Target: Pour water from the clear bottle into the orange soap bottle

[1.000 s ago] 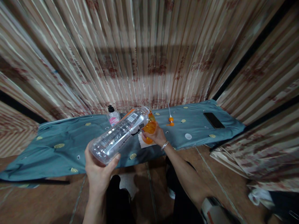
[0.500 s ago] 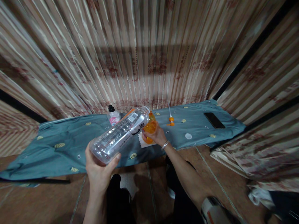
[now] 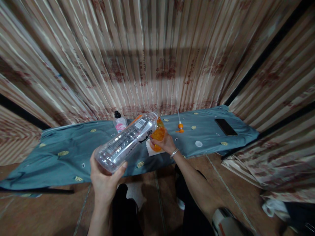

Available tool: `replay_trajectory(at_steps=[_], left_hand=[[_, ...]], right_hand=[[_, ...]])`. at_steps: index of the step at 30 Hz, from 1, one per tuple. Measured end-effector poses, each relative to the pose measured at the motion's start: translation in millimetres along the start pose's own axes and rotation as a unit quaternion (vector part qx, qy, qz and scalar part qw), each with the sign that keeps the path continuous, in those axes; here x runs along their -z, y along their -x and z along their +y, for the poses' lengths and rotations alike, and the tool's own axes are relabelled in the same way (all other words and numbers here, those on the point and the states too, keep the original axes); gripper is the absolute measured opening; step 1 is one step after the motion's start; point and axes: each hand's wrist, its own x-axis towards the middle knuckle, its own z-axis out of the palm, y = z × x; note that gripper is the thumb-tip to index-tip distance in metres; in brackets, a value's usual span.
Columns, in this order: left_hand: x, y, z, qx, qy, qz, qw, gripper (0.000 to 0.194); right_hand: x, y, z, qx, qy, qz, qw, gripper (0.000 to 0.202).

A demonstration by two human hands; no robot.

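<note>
1. hardly anything moves since half a second ago: left hand (image 3: 104, 178), clear bottle (image 3: 118, 149), orange bottle (image 3: 159, 132) and right hand (image 3: 167, 143) keep their places, and the view drifts only a little.
2. on the left, the hand is curved wide around the base of the clear bottle, gripping it. its thumb presses along the near side on the right; the other fingers go round the left and underneath, where most of them are hidden.
3. behind the clear bottle, a small bottle (image 3: 120, 124) with a black cap and a pink label stands on the green-blue cloth (image 3: 73, 139).
4. the clear bottle is tilted above the cloth, its mouth end reaching the neck of the orange bottle. i cannot tell whether the two rims touch.
5. the orange bottle stands upright on a piece of white paper (image 3: 150, 151), in the middle of the cloth.
6. the right hand is closed around the orange bottle, thumb across its front; the fingertips behind it are out of sight. a silver bracelet (image 3: 174, 153) circles the wrist.
7. farther right, an orange pump head (image 3: 180, 126) lies with its pale tube pointing toward the curtain (image 3: 157, 68).
8. next come a white disc (image 3: 199, 144) and, near the cloth's right end, a dark phone (image 3: 226, 127), both lying flat.
</note>
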Motion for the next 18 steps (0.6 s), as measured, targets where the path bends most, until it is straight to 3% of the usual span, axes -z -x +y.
replay_trajectory(at_steps=[18], left_hand=[[0.9, 0.4, -4.8, -0.023, -0.008, -0.004, 1.000, 0.090]], right_hand=[[-0.5, 0.5, 2.5, 0.016, 0.006, 0.005, 1.000, 0.068]])
